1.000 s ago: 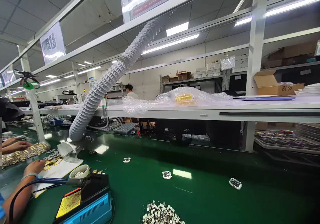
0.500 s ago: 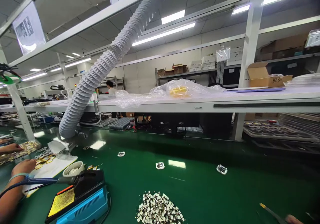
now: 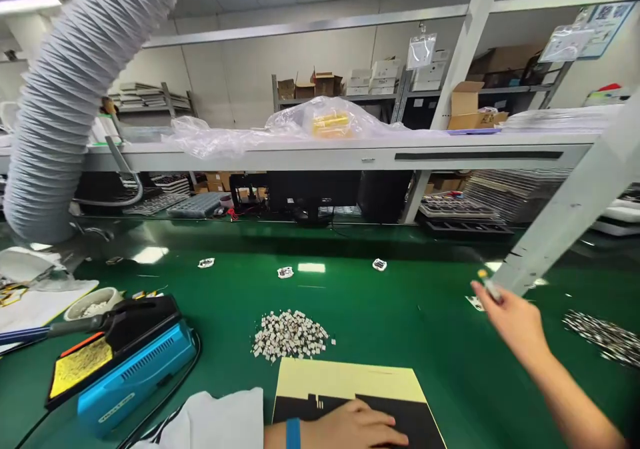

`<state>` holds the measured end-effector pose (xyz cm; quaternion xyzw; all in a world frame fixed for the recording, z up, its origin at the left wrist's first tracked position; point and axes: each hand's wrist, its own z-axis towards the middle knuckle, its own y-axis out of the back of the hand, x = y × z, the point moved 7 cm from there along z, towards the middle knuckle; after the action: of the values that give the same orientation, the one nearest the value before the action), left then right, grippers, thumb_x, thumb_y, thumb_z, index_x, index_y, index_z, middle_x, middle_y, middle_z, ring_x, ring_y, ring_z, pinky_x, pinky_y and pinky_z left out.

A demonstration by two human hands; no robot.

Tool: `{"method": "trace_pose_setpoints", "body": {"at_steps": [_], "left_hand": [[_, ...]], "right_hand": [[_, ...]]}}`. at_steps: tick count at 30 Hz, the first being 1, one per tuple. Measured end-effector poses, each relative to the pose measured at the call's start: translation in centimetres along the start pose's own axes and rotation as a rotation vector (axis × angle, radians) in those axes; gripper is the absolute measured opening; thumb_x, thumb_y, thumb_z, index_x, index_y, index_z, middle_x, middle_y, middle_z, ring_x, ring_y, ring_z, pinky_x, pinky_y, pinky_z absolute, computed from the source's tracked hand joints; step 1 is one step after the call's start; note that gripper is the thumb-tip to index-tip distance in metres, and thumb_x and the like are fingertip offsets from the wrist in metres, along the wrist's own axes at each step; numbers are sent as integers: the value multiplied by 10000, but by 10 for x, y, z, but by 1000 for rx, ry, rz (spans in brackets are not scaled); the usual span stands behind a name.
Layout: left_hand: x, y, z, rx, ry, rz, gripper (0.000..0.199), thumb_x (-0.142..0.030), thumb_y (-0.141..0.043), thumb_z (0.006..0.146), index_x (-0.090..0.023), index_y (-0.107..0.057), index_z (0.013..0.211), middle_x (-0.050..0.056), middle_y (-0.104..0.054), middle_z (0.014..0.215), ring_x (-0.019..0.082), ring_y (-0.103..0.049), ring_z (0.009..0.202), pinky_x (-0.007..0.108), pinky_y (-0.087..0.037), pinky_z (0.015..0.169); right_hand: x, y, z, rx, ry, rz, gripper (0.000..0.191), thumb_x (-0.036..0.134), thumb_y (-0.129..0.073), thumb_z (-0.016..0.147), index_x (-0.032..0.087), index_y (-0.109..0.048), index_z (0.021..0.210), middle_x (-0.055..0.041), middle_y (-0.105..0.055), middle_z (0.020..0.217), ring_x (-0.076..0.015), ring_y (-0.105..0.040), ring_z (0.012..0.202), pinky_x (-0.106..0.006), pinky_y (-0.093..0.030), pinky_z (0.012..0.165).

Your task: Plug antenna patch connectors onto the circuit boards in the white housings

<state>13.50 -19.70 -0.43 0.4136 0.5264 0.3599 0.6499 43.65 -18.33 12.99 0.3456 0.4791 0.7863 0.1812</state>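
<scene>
Looping down well to the left of both hands, a pleated white extraction hose [image 3: 65, 82] drops to the green bench mat [image 3: 400, 289]. Nearer the left hand, a white cup of small parts [image 3: 93, 303] sits just beyond a blue soldering station [image 3: 135, 375], with a yellow cleaning sponge [image 3: 80, 367] in its tray and a soldering iron [image 3: 75, 325] resting across it, no hand on either. Just left of the left hand lies a white sleeve [image 3: 210, 422]. The left hand [image 3: 350, 425], a blue wristband [image 3: 293, 433] at its wrist, has moved from beside the station and now lies palm down, fingers loosely together, on the black lower part of a cream-and-black sheet [image 3: 345, 382], pressing or merely resting, I cannot tell. Just beyond that sheet sits a heap of small white-and-dark components [image 3: 290, 335]. Far to the right, the right hand [image 3: 510, 322] has swung out across the mat, thumb and fingers pinched on a slim yellow-tipped tool [image 3: 481, 273], too blurred to name more exactly. Beyond it stands a white upright post [image 3: 575, 215], and further right lies a long scatter of dark-and-white parts [image 3: 605, 337]
</scene>
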Motion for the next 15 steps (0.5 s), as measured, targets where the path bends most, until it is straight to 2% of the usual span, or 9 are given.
{"method": "trace_pose_setpoints", "body": {"at_steps": [2,5,7,8,9,11,13,15], "left_hand": [[-5,7,-2,-23,-28,45,366,-338,-225,924,-203,-393,1220,29,-348,1337,188,-237,1271,347,-315,961],[-16,23,-7,-33,-33,49,410,-416,-292,899,-188,-360,1234,49,-353,1331,202,-251,1263,365,-305,966],[-21,30,-9,-34,-38,43,442,-454,-315,886,-188,-351,1237,55,-361,1325,209,-263,1256,368,-300,969],[-21,30,-10,-35,-46,45,435,-446,-310,891,-188,-348,1239,55,-362,1324,208,-266,1254,362,-297,971],[-21,28,-10,-41,-50,53,410,-419,-294,903,-191,-348,1240,51,-362,1325,204,-267,1254,352,-295,972],[-15,19,-7,-55,-51,73,357,-355,-251,926,-201,-369,1226,40,-358,1330,198,-265,1257,334,-296,968],[-5,6,-3,-41,-40,67,338,-316,-224,935,-214,-399,1206,29,-374,1320,196,-271,1255,322,-309,957],[5,-5,0,-12,-9,14,330,-295,-248,932,-198,-399,1210,46,-418,1284,187,-323,1225,312,-343,939]], "right_hand": [[17,52,5,-96,17,17,404,384,-327,869,108,-549,675,-27,-516,549,-78,-452,527,-180,-312,555],[60,135,22,-222,114,35,597,503,-198,832,82,-577,1022,-6,-558,645,-45,-476,621,-159,-304,625],[97,181,39,-283,228,-106,730,523,-145,789,-20,-560,1045,-50,-586,709,-96,-518,773,-204,-294,658],[114,196,50,-278,246,-212,676,465,-162,821,-38,-564,1028,-82,-601,795,-133,-523,848,-221,-297,663],[127,209,62,-297,231,-285,485,395,-308,863,32,-599,999,-108,-617,847,-178,-534,866,-238,-325,664],[152,221,89,-255,236,-335,281,254,-396,869,116,-603,999,-90,-621,890,-171,-544,876,-238,-357,677],[173,220,115,-203,246,-351,235,181,-419,858,170,-590,1019,-54,-619,893,-138,-552,864,-226,-387,711],[187,218,139,-224,210,-383,239,202,-421,863,161,-563,1052,-65,-587,972,-151,-536,922,-266,-414,772]]}}
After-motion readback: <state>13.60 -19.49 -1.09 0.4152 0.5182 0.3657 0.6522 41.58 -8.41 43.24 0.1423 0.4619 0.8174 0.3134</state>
